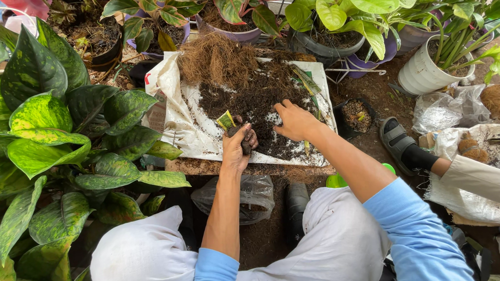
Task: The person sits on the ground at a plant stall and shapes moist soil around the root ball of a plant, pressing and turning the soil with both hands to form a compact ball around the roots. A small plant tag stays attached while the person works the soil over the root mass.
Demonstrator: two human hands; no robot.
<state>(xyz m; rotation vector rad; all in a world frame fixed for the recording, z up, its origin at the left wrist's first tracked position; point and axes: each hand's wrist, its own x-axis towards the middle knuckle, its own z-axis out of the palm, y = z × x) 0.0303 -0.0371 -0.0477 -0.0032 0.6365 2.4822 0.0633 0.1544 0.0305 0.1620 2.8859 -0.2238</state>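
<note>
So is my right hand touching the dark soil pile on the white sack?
Touching: the head view shows the right hand pressed palm-down into the dark soil pile, fingers on its surface.

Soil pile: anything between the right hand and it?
Nothing visible. The right hand already rests palm-down on the soil pile spread over the white sack. The left hand, beside it, grips a small dark pot with a cutting.

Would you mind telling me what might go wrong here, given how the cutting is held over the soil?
The left hand grips a small cutting and a clump of soil together, so a tight squeeze might bruise the stem. The right hand presses into the soil pile near the edge of the white sack, where soil may spill off.
</note>
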